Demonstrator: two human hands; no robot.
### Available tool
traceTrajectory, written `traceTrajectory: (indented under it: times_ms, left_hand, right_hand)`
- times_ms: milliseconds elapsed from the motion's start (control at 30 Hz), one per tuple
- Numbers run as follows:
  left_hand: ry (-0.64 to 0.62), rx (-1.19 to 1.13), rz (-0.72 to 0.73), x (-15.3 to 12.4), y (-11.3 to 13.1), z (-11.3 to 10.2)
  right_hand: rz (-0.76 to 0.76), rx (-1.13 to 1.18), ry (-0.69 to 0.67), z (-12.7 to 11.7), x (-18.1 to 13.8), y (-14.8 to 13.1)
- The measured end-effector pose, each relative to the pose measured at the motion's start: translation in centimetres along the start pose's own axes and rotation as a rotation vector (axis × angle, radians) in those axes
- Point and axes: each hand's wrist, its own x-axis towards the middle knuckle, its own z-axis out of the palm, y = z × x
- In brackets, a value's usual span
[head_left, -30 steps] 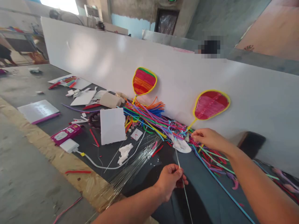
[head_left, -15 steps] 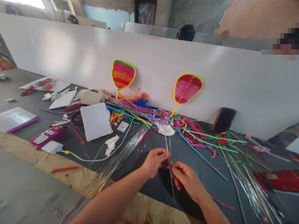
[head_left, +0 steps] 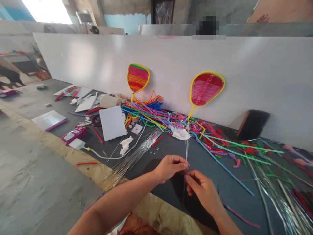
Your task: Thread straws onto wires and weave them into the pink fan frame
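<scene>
Two fans (head_left: pixel 137 77) lean mid-frame, while left hand (head_left: pixel 170 167) and right hand (head_left: pixel 204 192) pinch thin wires (head_left: pixel 187 143) below them.

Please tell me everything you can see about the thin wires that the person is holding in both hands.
The wires are a few thin, straight, silvery strands, metal by the look. They stand nearly upright above the dark table. The left hand pinches them partway up their length; the right hand pinches them just below. Their lower ends are hard to follow.
</scene>
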Motion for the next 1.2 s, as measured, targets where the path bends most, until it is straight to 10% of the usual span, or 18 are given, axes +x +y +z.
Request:
traceTrajectory:
  times_ms: [233,600,933,1200]
  left_hand:
    - [-0.061,0.066,0.209,-2.0,2.6,1.9]
    - [-0.265,0.808,0.460,-3.5,6.7,6.2]
    - [-0.004,0.687,0.408,-1.5,1.8,3.5]
    - [-0.047,0.596,0.377,-1.0,2.1,3.1]
  right_hand:
    - [-0.230,-0.163,0.023,-0.5,-1.3,-0.2]
    - [-0.664,-0.505,0.553,-2.0,-2.7,0.5]
    - [-0.514,-0.479,0.263,-1.2,-0.3,1.0]
    - [-0.474,-0.392,0.272,-1.2,0.2,1.3]
